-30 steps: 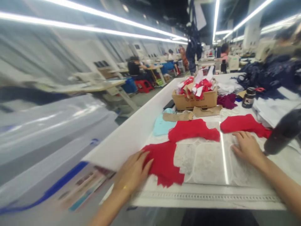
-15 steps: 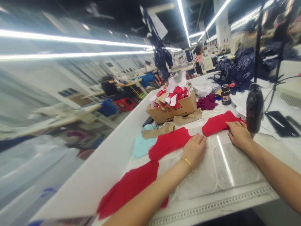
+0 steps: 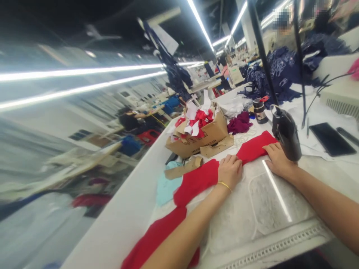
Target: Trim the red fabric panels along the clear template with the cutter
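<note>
Several red fabric pieces lie end to end in a diagonal line across the table. My left hand (image 3: 230,172) is on the right end of the middle red fabric piece (image 3: 198,181), its fingers bent and close together at the edge. Beyond it, the far red fabric piece (image 3: 254,147) meets the middle one beside my left fingertips. My right hand (image 3: 278,160) grips the near right edge of that far piece, the thumb low on the table side. The nearest red fabric piece (image 3: 157,237) is partly covered by my left forearm.
A cardboard box (image 3: 211,136) of red and white scraps stands behind, near a light blue piece (image 3: 168,188), maroon cloth (image 3: 239,123) and a dark jar (image 3: 260,111). A black hanging device (image 3: 286,134) is close to my right hand; a phone (image 3: 332,139) lies farther right.
The far red piece has shifted left, closing the gap to the middle piece. My right hand has moved slightly left with it. The camera view has tilted.
</note>
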Motion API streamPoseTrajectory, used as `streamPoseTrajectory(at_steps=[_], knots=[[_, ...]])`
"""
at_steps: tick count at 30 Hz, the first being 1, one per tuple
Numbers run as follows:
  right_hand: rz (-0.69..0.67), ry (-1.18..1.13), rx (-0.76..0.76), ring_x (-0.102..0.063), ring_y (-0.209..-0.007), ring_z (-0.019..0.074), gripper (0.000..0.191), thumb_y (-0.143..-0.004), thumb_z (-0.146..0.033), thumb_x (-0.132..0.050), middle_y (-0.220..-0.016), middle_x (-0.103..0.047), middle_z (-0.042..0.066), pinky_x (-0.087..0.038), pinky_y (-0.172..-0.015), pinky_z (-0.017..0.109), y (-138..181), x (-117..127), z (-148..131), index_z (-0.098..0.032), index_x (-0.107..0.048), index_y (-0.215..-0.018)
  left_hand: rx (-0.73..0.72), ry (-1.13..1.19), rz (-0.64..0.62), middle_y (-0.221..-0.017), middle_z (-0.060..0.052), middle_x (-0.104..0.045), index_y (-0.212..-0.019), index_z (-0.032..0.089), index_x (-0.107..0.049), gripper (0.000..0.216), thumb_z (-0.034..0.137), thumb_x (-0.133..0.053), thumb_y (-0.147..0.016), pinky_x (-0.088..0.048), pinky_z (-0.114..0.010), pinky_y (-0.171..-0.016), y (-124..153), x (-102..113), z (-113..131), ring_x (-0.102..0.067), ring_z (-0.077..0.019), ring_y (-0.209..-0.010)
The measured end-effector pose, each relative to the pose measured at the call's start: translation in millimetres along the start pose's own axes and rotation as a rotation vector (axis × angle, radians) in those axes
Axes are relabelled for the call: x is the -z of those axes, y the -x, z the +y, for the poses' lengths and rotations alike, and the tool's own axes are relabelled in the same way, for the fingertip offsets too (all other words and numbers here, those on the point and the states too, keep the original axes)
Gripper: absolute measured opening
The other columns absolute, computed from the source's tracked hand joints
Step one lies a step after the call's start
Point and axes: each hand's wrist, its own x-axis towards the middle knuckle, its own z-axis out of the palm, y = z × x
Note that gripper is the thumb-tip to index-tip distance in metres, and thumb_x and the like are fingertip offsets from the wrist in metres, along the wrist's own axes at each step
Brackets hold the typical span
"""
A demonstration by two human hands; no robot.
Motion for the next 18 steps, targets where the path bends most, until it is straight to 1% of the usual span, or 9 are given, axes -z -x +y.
streamPoseTrajectory(at_steps=[4,7,10,12,14,16,18], knots=[[-0.013,-0.038,0.033,-0.055,-0.129,0.0341,0.04,-0.091,-0.022,-0.061,-0.132,-0.066,0.016,-0.041,-0.117,0.054,2.0,7.5,-7.2,-0.017,-0.064,-0.13,0.012,0.06,0.04,-0.092,-0.008,-0.07,-0.088,0.022,-0.071,0.023,0.017,-0.051,-0.1,-0.044,-0.037,-0.077,1.9,4.4,-6.3,-0.06,-0.0256,-0.092],[-0.028,-0.077,0.103,-0.057,-0.13,0.029,0.038,-0.09,-0.016,-0.061,-0.133,-0.068,0.01,-0.038,-0.121,0.051,4.3,14.5,-13.4,-0.021,-0.068,-0.127,0.037,0.113,0.087,-0.09,-0.008,-0.069,-0.087,0.021,-0.067,0.024,0.021,-0.048,-0.102,-0.044,-0.037,-0.079,1.5,9.4,-6.8,-0.059,-0.0255,-0.09],[-0.057,-0.172,0.229,-0.058,-0.131,0.0277,0.033,-0.087,-0.01,-0.061,-0.139,-0.067,0.007,-0.037,-0.122,0.053,6.3,14.1,-15.7,-0.024,-0.075,-0.114,0.06,0.179,0.139,-0.09,-0.009,-0.068,-0.086,0.021,-0.064,0.026,0.026,-0.045,-0.103,-0.044,-0.038,-0.081,2.6,18.7,-2.8,-0.058,-0.0258,-0.09],[-0.048,-0.245,0.258,-0.058,-0.131,0.0298,0.028,-0.085,-0.008,-0.062,-0.14,-0.068,0.008,-0.037,-0.122,0.057,6.7,9.8,-14.4,-0.022,-0.078,-0.104,0.066,0.235,0.161,-0.091,-0.009,-0.068,-0.086,0.021,-0.062,0.026,0.029,-0.044,-0.103,-0.046,-0.039,-0.083,6.5,28.0,2.1,-0.059,-0.0262,-0.091],[-0.015,-0.29,0.221,-0.06,-0.127,0.0311,0.025,-0.085,-0.009,-0.06,-0.133,-0.071,0.011,-0.04,-0.119,0.058,6.2,5.8,-12.0,-0.019,-0.078,-0.099,0.069,0.299,0.167,-0.093,-0.009,-0.069,-0.087,0.022,-0.061,0.025,0.031,-0.044,-0.103,-0.047,-0.04,-0.087,13.9,39.9,7.6,-0.061,-0.0261,-0.093],[0.018,-0.327,0.185,-0.063,-0.119,0.0299,0.025,-0.088,-0.011,-0.056,-0.121,-0.075,0.012,-0.045,-0.115,0.056,5.3,5.2,-9.6,-0.018,-0.078,-0.096,0.082,0.367,0.159,-0.094,-0.009,-0.069,-0.089,0.022,-0.061,0.024,0.032,-0.044,-0.103,-0.049,-0.039,-0.089,24.5,54.5,12.0,-0.063,-0.0249,-0.094],[0.049,-0.379,0.164,-0.067,-0.11,0.0268,0.024,-0.091,-0.014,-0.055,-0.108,-0.078,0.011,-0.05,-0.11,0.051,4.8,9.0,-8.1,-0.019,-0.078,-0.093,0.104,0.426,0.133,-0.089,-0.006,-0.068,-0.089,0.022,-0.06,0.026,0.034,-0.043,-0.104,-0.052,-0.035,-0.081,37.2,72.2,13.5,-0.064,-0.0219,-0.086]])
